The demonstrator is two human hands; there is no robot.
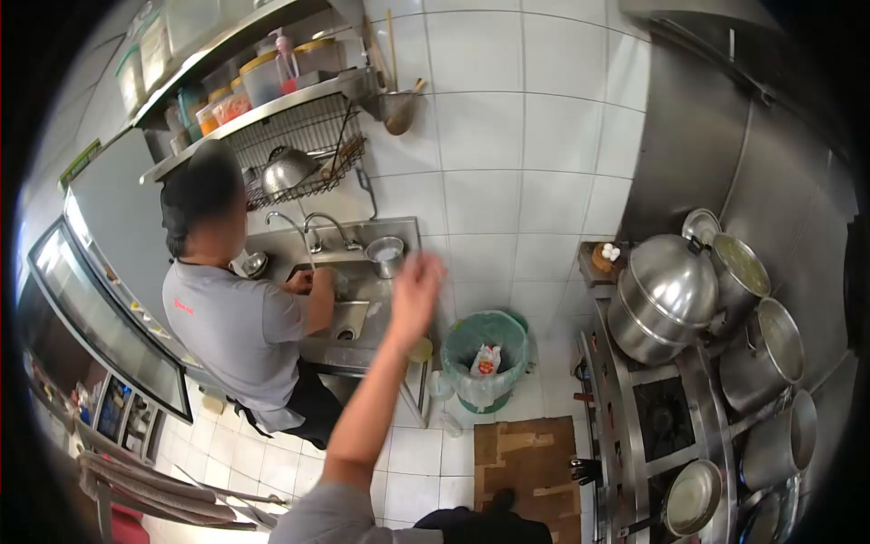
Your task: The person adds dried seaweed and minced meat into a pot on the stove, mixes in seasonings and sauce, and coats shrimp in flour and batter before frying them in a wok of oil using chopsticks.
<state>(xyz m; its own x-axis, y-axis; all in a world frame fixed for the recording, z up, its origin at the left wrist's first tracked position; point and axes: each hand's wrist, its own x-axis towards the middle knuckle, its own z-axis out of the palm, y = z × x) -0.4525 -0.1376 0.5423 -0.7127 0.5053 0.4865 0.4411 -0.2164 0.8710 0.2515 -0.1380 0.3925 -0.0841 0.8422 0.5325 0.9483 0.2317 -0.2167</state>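
From the bottom centre my left arm reaches up and forward, and my left hand (419,283) is raised in front of the tiled wall. Its fingers are smeared by motion, so whether they hold anything cannot be made out. Just left of it in the picture is a metal pot (386,257) on the sink counter (406,234). Below and to the right stands a green bin (486,361) lined with a bag, with a white and red wrapper (487,360) inside. My right hand does not show.
At the sink a person (227,326) stands with both hands near the tap. On the right, a stove (625,399) bears a large steamer (666,290), several pots and a pan (693,497). Cardboard (530,453) lies on the floor. Shelves (272,113) hang at upper left.
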